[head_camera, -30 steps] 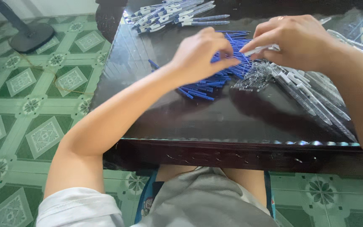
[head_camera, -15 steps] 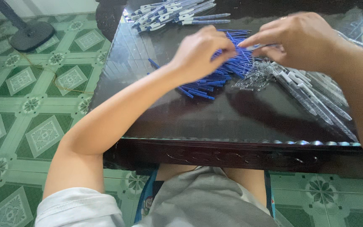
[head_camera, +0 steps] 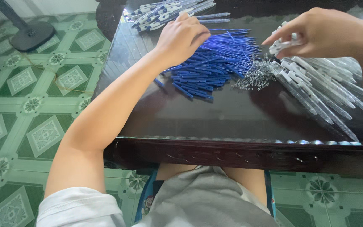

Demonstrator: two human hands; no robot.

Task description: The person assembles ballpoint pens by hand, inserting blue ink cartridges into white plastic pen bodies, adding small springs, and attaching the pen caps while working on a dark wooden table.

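Blue plastic pen refills [head_camera: 215,63] lie in a loose fanned heap on the dark glossy desk [head_camera: 215,117], toward its far middle. The left hand [head_camera: 181,38] rests on the left end of that heap, fingers curled down into the refills; whether they pinch one or only touch the heap cannot be told, since the knuckles hide the tips. The right hand [head_camera: 324,33] hovers above the right part of the desk, its fingers narrowed around a white and clear plastic pen barrel [head_camera: 284,42] held clear of the surface. Below it spreads a pile of clear pen barrels with white clips [head_camera: 320,84], and between that pile and the refills sits a small cluster of thin metal springs [head_camera: 253,75]. A further heap of assembled blue and white pens [head_camera: 169,10] lies at the far edge.

The risks look modest. The springs lie just beside both piles, so a sweep of either hand could scatter them across the slick desk and off the near edge onto the green patterned floor tiles [head_camera: 30,105]. The refills, loosely stacked, could roll the same way if the left hand drags through them.
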